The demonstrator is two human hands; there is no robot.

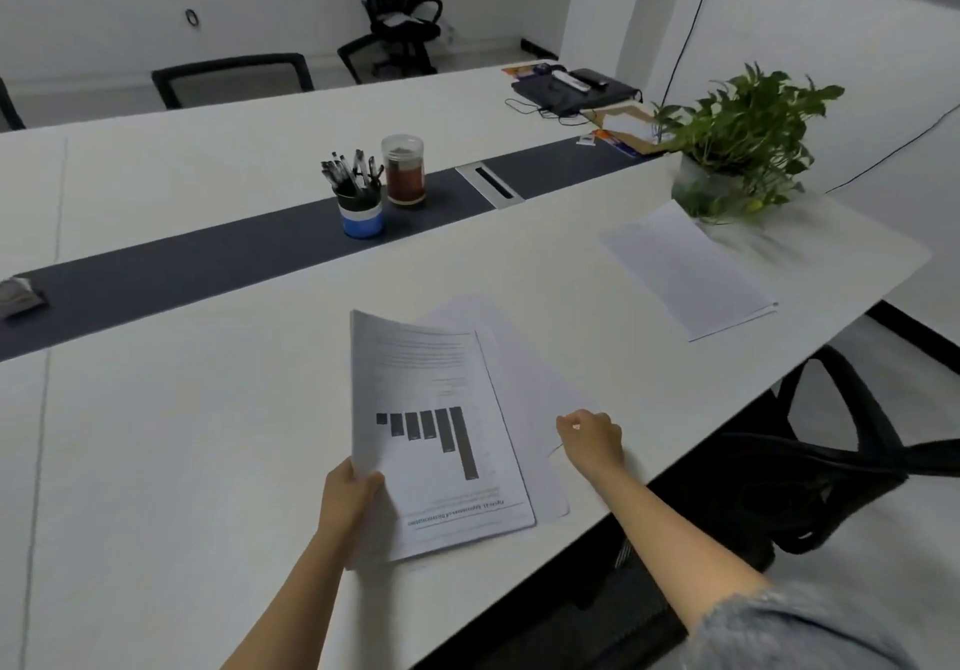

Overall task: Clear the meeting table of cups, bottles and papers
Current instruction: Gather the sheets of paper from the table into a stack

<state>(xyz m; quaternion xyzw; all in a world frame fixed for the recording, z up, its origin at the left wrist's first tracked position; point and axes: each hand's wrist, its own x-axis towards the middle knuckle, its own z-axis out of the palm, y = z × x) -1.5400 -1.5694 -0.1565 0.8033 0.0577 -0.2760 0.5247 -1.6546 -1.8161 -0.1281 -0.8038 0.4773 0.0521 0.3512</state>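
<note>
Left hand (350, 498), low in the centre of the frame, has its fingers and thumb wrapped round the lower left corner of a bar-chart printout (441, 435), and that edge is lifted a little off the white tabletop (156, 461). Right hand (592, 438) is just to the right, fingers curled down onto the right corner of a plain sheet (524, 388). That sheet lies partly under the printout, and whether the fingers actually pinch it, I cannot tell. So that's two lots of paper at the hands, and a third, a pale paper set (685, 269), lies flat well apart at the right of the frame, its far corner by the potted plant (737, 149). One plant, leafy, in a pale pot near the tabletop's right end. Moving up to the centre, a dark strip (208, 264) runs along the middle of the tabletop. It carries one blue-and-white pen cup (361, 212) stuffed with several pens, and just beside it one clear jar (403, 170) with dark contents. Upper right, a dark flat case (571, 89) with small items lying on it. Lower right, one black office chair (841, 461) sits by the tabletop's near edge.
</note>
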